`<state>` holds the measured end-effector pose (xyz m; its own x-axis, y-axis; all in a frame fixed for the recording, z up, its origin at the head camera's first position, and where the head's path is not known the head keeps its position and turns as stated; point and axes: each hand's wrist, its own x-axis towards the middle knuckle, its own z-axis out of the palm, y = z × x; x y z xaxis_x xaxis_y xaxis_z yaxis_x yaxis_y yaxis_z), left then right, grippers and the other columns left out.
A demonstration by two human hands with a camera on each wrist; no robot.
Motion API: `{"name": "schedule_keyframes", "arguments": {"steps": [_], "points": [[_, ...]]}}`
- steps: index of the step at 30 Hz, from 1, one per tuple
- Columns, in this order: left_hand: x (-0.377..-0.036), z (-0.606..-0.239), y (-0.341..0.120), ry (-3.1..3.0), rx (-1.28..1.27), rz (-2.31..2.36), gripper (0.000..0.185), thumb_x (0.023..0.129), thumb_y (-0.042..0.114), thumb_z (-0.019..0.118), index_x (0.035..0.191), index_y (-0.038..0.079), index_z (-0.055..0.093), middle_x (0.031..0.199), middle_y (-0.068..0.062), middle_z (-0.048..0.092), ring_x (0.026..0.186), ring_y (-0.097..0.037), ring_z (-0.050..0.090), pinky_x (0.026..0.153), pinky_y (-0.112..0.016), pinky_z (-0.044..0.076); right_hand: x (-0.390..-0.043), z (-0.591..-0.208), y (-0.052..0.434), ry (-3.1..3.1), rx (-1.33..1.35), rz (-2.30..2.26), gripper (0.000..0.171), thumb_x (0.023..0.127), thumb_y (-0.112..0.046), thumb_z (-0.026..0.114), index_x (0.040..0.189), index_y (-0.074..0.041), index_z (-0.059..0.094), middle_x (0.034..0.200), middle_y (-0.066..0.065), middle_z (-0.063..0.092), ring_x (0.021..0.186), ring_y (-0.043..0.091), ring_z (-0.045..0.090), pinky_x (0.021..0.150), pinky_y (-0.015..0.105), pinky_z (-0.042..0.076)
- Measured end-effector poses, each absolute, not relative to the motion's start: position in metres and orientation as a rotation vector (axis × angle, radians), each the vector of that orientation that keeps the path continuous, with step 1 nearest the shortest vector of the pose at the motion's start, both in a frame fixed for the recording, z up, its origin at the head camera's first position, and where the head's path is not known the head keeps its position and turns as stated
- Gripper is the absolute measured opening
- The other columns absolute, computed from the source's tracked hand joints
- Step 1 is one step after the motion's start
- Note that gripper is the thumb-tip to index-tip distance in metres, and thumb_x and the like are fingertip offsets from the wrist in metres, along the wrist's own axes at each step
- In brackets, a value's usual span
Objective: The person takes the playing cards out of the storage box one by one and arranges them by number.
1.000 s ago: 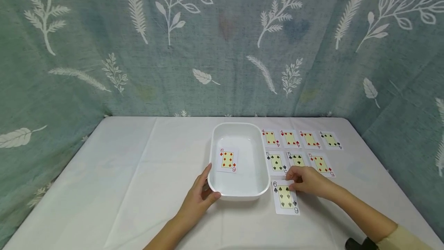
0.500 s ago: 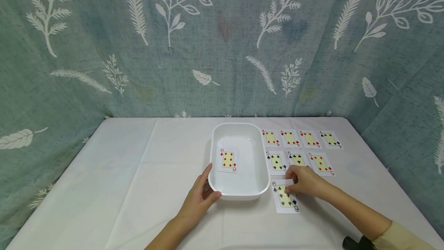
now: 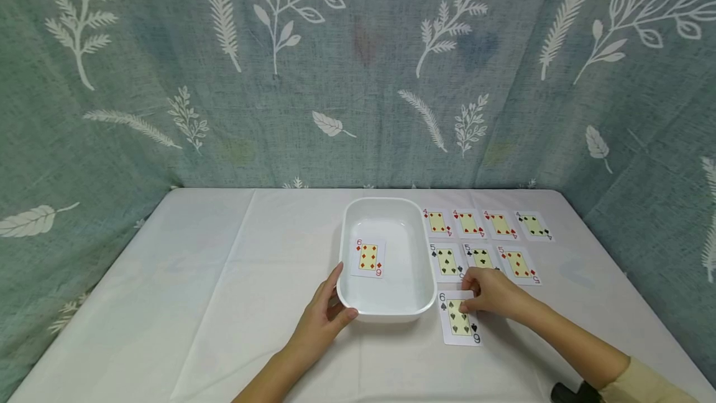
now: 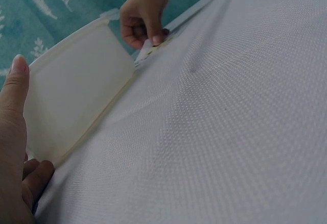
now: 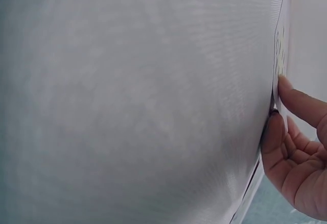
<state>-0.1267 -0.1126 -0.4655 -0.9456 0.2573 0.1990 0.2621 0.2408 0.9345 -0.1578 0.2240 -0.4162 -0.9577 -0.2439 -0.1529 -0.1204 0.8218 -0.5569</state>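
The right hand (image 3: 495, 294) pinches the far edge of the six of spades (image 3: 460, 318), which lies flat on the bench (image 3: 235, 278) just right of the white tray (image 3: 386, 313). The left hand (image 3: 323, 319) braces the tray's near left corner, thumb on the rim and fingers (image 3: 345, 314) curled against the wall. As I judge it, the thin card could slip from so slight a pinch, or its corner could catch on the tray's rim if lifted low. Inside the tray lies one card, the six of diamonds (image 3: 368, 257). Rows of fours (image 3: 484, 224) and fives (image 3: 482, 260) lie right of the tray.
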Motion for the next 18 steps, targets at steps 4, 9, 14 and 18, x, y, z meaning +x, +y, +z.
{"name": "schedule_keyframes", "arguments": {"steps": [4,9,14,18], "points": [[-0.1263,-0.4648,-0.1140,-2.475,-0.511,-1.877,0.082,0.085,0.017,0.070,0.152,0.023,0.021,0.137,-0.014,0.042,0.119,-0.028,0.054,0.098,-0.027,0.048,-0.1583,-0.4153,0.2237,2.800,-0.311,-0.813,0.035,0.065,-0.017,0.086,0.081,-0.008,0.057,0.067,-0.001,0.051,0.063,0.012,0.047,0.052,0.020,0.038],[-0.1265,-0.4652,-0.1156,-2.491,-0.503,-1.881,0.082,0.086,0.017,0.069,0.152,0.026,0.020,0.137,-0.013,0.042,0.120,-0.028,0.054,0.099,-0.028,0.048,-0.1598,-0.4144,0.2240,2.839,-0.343,-0.758,0.036,0.064,-0.019,0.087,0.080,-0.009,0.056,0.067,-0.002,0.051,0.064,0.012,0.047,0.053,0.021,0.039],[-0.1258,-0.4635,-0.1155,-2.487,-0.495,-1.920,0.083,0.086,0.017,0.069,0.152,0.024,0.020,0.137,-0.013,0.042,0.120,-0.028,0.054,0.099,-0.028,0.048,-0.1595,-0.4131,0.2247,2.866,-0.327,-0.721,0.040,0.062,-0.021,0.088,0.083,-0.010,0.056,0.066,-0.002,0.050,0.063,0.012,0.047,0.052,0.021,0.037],[-0.1255,-0.4632,-0.1146,-2.483,-0.499,-1.927,0.083,0.086,0.017,0.069,0.152,0.023,0.020,0.137,-0.013,0.041,0.120,-0.028,0.054,0.099,-0.028,0.048,-0.1573,-0.4089,0.2265,2.837,-0.348,-0.785,0.043,0.064,-0.021,0.087,0.091,-0.008,0.057,0.066,-0.002,0.051,0.061,0.011,0.047,0.051,0.020,0.038]]}}
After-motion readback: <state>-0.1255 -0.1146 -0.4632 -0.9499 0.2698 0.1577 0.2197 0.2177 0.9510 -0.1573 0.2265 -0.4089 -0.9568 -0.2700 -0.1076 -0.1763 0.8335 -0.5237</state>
